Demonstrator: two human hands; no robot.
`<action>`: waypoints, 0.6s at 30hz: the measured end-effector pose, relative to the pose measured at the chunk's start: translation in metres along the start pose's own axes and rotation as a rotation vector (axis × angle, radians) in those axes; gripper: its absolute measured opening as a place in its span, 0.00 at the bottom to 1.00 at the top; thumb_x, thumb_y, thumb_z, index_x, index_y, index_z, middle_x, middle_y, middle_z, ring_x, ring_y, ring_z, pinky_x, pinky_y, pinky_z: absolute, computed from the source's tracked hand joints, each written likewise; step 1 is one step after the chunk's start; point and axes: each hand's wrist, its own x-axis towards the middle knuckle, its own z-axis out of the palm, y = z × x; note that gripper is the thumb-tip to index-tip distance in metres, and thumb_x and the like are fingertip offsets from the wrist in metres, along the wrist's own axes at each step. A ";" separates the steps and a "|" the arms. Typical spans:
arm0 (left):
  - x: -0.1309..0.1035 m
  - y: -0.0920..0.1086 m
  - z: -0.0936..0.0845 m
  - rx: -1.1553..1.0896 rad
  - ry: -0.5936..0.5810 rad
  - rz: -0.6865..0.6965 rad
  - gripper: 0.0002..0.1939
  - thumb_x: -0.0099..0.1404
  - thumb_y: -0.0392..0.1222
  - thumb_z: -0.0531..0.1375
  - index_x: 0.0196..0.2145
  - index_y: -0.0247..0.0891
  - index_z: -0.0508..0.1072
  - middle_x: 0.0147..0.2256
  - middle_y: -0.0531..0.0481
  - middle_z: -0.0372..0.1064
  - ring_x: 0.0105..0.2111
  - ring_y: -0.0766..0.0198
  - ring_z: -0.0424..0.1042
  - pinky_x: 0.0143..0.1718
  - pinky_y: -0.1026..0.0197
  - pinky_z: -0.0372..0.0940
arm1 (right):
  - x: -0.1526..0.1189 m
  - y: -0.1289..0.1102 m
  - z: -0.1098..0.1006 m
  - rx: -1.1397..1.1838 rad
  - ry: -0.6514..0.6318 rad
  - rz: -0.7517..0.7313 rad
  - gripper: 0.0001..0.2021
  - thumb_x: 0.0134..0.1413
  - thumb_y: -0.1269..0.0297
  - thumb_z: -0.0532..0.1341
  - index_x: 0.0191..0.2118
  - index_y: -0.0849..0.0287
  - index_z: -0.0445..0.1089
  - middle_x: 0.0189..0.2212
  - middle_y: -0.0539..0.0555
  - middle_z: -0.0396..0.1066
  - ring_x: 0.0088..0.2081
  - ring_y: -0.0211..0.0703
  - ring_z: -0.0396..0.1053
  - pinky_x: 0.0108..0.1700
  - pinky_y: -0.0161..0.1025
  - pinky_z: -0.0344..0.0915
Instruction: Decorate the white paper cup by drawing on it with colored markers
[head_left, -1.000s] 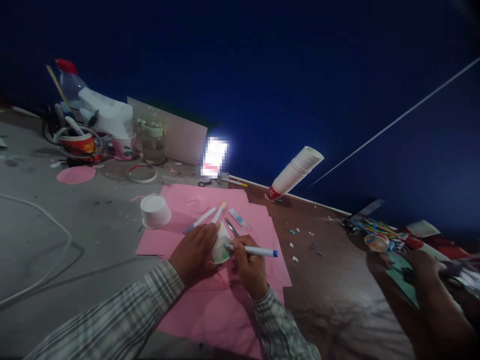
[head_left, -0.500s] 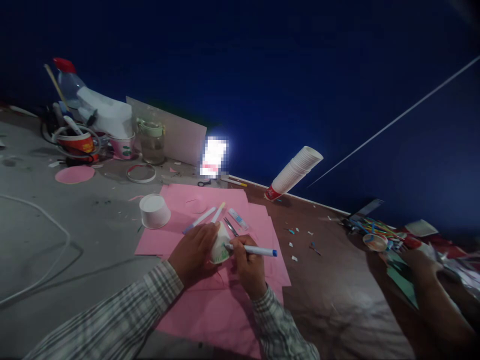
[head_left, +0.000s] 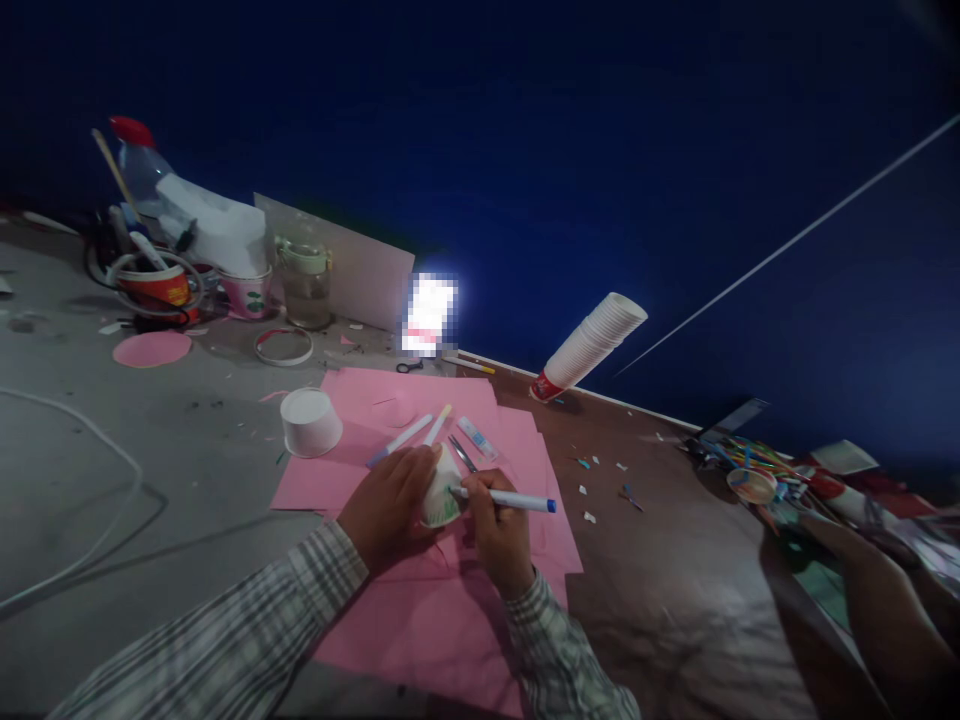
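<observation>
My left hand (head_left: 394, 505) grips a small white paper cup (head_left: 442, 492) with green marks near its rim, over pink paper sheets (head_left: 420, 630). In my right hand (head_left: 501, 530) is a white marker with a blue end (head_left: 517, 498), its tip at the cup's side. Just beyond the hands, pens (head_left: 409, 435), scissors (head_left: 463, 453) and a small blue-and-white item (head_left: 477, 438) lie on the pink paper. An upside-down white cup (head_left: 310, 424) stands at the paper's left edge.
A tall stack of cups (head_left: 589, 345) leans at the back. A glass jar (head_left: 304, 285), a red cup of tools (head_left: 157, 285) and a bright phone (head_left: 429, 315) stand behind. At right, another person's arm (head_left: 885, 590) reaches beside assorted craft items (head_left: 750, 465).
At the right, the other person's arm and the green sheet by it have shifted slightly. My hands keep nearly the same pose on the cup and marker.
</observation>
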 end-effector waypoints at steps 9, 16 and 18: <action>-0.002 0.000 0.001 -0.020 -0.034 -0.021 0.44 0.72 0.53 0.60 0.74 0.31 0.45 0.52 0.31 0.76 0.50 0.42 0.78 0.51 0.42 0.74 | -0.001 0.006 0.002 0.005 0.012 0.011 0.19 0.68 0.49 0.58 0.30 0.55 0.71 0.20 0.47 0.65 0.24 0.40 0.65 0.26 0.36 0.64; 0.000 0.000 0.000 -0.008 -0.012 -0.002 0.44 0.73 0.56 0.58 0.74 0.30 0.45 0.51 0.31 0.76 0.49 0.42 0.78 0.50 0.42 0.75 | 0.000 0.006 0.002 0.012 0.021 0.004 0.18 0.68 0.49 0.58 0.31 0.56 0.72 0.21 0.48 0.66 0.23 0.40 0.64 0.25 0.36 0.63; 0.000 -0.001 0.000 -0.005 -0.014 0.002 0.44 0.73 0.57 0.58 0.74 0.30 0.45 0.51 0.31 0.76 0.48 0.42 0.78 0.49 0.42 0.75 | 0.001 0.004 0.001 0.010 0.014 0.001 0.18 0.67 0.50 0.59 0.30 0.55 0.71 0.21 0.47 0.67 0.23 0.40 0.64 0.26 0.36 0.64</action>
